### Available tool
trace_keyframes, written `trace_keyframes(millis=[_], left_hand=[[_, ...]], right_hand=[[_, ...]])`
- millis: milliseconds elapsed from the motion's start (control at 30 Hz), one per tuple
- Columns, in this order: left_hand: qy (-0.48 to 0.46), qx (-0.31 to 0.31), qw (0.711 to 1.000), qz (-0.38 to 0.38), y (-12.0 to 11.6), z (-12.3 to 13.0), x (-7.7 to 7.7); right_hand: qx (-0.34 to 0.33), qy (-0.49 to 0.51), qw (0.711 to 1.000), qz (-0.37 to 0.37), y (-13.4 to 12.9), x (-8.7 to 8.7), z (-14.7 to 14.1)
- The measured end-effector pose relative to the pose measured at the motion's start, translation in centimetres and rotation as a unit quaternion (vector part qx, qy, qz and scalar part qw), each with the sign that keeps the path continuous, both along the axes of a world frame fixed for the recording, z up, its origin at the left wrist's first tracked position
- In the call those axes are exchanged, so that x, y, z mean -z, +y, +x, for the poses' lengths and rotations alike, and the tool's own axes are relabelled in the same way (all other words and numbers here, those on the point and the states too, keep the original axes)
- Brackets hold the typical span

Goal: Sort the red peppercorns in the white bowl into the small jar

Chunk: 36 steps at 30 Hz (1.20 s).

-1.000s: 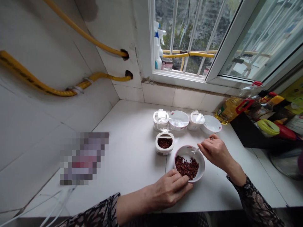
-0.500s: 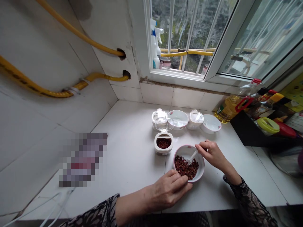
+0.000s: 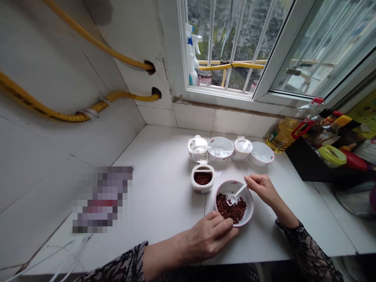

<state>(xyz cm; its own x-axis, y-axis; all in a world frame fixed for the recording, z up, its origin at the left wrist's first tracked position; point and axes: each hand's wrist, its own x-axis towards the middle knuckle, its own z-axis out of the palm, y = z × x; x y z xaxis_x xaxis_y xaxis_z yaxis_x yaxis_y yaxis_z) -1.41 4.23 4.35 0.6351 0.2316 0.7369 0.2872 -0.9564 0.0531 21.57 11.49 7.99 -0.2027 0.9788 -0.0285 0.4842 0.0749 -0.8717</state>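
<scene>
My right hand pinches the handle of a small white spoon. The spoon's bowl shows over dark red dried peppercorns, which lie in a white bowl with a pink rim. At the bowl's near left edge, my left hand grips the rim, fingers closed. Just behind the bowl to the left stands a seasoning jar with its clear lid raised; similar dark red bits show inside it.
Along the back stand two lidded jars and two white bowls. An oil bottle and a black rack of condiments are at right. A blurred-out object with white cables lies at left.
The spoon has risen out of the peppercorns, and its bowl now shows above them. My right hand has shifted slightly right. My left hand stays on the rim.
</scene>
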Motion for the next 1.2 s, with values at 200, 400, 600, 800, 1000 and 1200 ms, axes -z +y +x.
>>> trace_keyframes(millis=[200, 400, 600, 800, 1000, 1200], left_hand=[[-0.002, 0.004, 1.0, 0.0, 0.0, 0.0, 0.3], [0.004, 0.006, 1.0, 0.005, 0.0, 0.0, 0.6], [0.018, 0.001, 1.0, -0.002, 0.0, 0.0, 0.3], [0.006, 0.002, 1.0, 0.003, 0.0, 0.0, 0.4], [0.007, 0.003, 1.0, 0.004, 0.0, -0.1, 0.4], [0.006, -0.006, 1.0, 0.006, -0.1, -0.1, 0.5]], right_hand=[[-0.012, 0.026, 1.0, 0.012, 0.4, -1.2, -2.3], [0.009, -0.033, 0.954, 0.296, 1.5, -3.8, -6.1], [-0.101, -0.201, 0.777, 0.588, 1.2, -3.7, -7.9], [-0.059, -0.155, 0.814, 0.556, 0.6, -3.9, -5.5], [-0.06, -0.199, 0.87, 0.448, 0.5, -3.0, -1.2], [-0.089, -0.282, 0.881, 0.37, -0.2, -1.2, 0.2]])
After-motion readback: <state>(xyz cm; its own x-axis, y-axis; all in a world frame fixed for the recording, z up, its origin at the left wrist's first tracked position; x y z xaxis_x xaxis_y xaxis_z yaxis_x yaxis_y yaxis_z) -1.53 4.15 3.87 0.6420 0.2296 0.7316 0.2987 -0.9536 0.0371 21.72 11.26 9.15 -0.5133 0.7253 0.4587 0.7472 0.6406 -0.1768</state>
